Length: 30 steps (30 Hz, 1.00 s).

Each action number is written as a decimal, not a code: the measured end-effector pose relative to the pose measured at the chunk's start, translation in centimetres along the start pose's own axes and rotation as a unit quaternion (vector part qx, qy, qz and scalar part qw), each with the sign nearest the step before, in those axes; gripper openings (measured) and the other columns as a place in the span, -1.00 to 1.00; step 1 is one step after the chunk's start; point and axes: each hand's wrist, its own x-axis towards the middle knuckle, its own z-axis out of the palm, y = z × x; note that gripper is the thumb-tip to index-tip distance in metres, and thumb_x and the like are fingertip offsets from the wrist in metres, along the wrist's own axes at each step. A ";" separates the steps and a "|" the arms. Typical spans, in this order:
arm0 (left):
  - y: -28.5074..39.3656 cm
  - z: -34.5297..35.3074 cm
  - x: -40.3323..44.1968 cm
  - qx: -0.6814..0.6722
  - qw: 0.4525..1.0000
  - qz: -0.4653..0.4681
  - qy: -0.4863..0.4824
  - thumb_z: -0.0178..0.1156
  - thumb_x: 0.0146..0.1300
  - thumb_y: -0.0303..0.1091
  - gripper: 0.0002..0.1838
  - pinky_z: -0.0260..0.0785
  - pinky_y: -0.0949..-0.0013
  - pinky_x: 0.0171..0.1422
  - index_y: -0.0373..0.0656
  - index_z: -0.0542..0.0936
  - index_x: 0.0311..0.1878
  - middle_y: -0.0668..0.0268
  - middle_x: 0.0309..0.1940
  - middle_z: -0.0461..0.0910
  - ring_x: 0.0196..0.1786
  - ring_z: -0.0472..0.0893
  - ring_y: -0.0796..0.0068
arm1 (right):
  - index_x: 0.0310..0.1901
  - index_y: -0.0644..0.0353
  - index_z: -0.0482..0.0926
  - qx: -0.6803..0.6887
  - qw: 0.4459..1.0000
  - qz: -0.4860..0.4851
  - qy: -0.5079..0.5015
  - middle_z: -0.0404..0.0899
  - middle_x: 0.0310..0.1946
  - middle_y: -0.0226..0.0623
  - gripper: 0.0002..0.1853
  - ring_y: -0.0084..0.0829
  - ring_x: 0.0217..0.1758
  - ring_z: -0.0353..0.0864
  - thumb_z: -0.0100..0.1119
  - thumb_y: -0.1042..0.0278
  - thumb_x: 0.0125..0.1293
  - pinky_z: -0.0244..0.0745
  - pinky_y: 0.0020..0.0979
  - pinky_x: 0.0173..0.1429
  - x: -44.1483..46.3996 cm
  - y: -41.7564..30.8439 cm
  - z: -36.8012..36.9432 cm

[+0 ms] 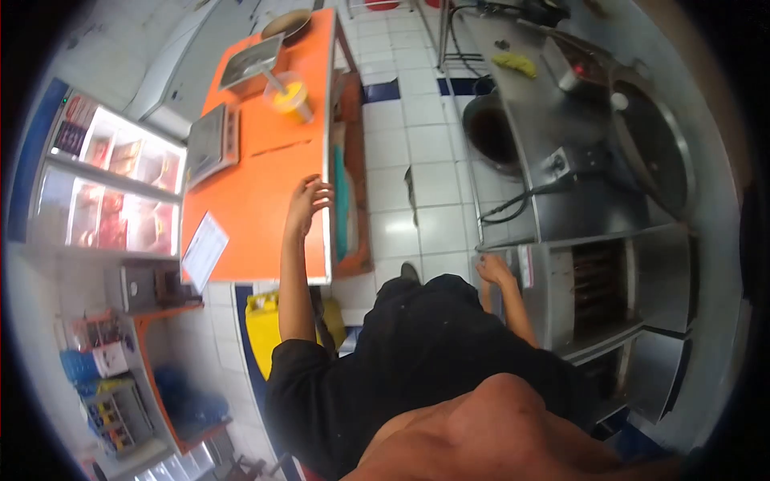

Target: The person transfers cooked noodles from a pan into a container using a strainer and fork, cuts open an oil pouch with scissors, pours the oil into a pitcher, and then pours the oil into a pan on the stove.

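My left hand (308,205) is at the right edge of the orange table (253,192), fingers loosely bent and apart, nothing held. Whether it rests on the tabletop or hovers just over it I cannot tell. Farther along the table stand a plastic cup of something yellow-orange (292,103) and a kitchen scale (213,143). Low on the other side, my right hand (495,270) is beside the steel oven cabinet (553,297), near the counter's front corner. Its fingers look bent, but they are too small to make out clearly.
A metal tray (251,64) and a round pan (286,26) sit at the table's far end. Opposite, the steel counter (533,120) carries a large pan lid (654,144) and a yellow cloth (515,64). White floor tiles (397,220) run between. A lit display fridge (120,180) stands left.
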 end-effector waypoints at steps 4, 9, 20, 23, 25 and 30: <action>0.2 -1.2 18.3 -0.057 0.981 0.017 0.185 0.24 0.40 -0.09 -0.34 0.62 0.17 -0.02 -0.34 0.28 0.35 0.08 0.05 0.50 0.13 0.57 0.30 | 0.05 0.26 0.63 0.098 0.991 0.051 0.079 0.69 -0.06 0.11 -0.53 0.09 0.09 0.65 0.20 0.02 0.31 0.53 -0.07 0.20 5.0 2.2 -3.2; -2.0 -7.5 37.3 0.019 0.936 -0.002 0.350 0.21 0.36 0.11 -0.31 0.54 0.31 -0.08 -0.38 0.42 0.22 0.11 -0.03 0.55 0.04 0.56 0.35 | -0.04 0.27 0.63 0.169 0.975 0.122 0.075 0.70 -0.11 0.07 -0.59 0.07 0.01 0.68 0.20 0.06 0.32 0.55 -0.06 0.12 13.7 -0.1 -7.7; 1.1 -3.3 40.6 -0.087 0.901 0.001 0.424 -0.03 0.49 0.04 -0.63 0.20 0.41 -0.30 -0.06 0.50 -0.24 0.45 -0.44 0.44 -0.40 0.42 0.52 | 0.15 0.21 0.53 -0.089 0.890 0.107 0.435 0.54 0.18 0.04 -0.61 0.04 0.24 0.52 0.16 0.34 0.29 0.44 -0.03 0.29 48.9 -5.3 -39.7; 2.0 -1.4 41.3 -0.067 0.871 0.058 0.484 -0.02 0.52 -0.08 -0.67 0.04 0.44 -0.43 0.01 0.34 -0.40 0.49 -0.55 0.21 -0.52 0.22 0.59 | 0.17 0.19 0.49 -0.233 0.858 0.059 0.454 0.47 0.23 0.01 -0.58 0.00 0.30 0.45 0.15 0.39 0.25 0.39 -0.01 0.34 56.9 0.1 -44.0; 3.3 -0.8 41.8 -0.054 0.860 0.044 0.506 -0.01 0.49 -0.11 -0.67 0.12 0.44 -0.53 -0.11 0.39 -0.37 0.41 -0.54 0.26 -0.53 0.29 0.53 | 0.14 0.20 0.51 -0.237 0.917 0.046 0.318 0.50 0.22 -0.01 -0.58 0.00 0.30 0.47 0.17 0.39 0.23 0.42 0.00 0.32 59.7 2.1 -45.7; 4.8 -1.0 44.8 0.014 0.867 0.017 0.498 0.04 0.40 -0.08 -0.58 0.33 0.43 -0.62 -0.35 0.54 -0.26 0.24 -0.51 0.42 -0.50 0.45 0.44 | 0.04 0.27 0.57 -0.082 0.925 0.233 0.287 0.68 -0.06 0.06 -0.60 0.07 0.07 0.68 0.24 0.21 0.23 0.57 0.01 0.13 60.2 -4.1 -46.1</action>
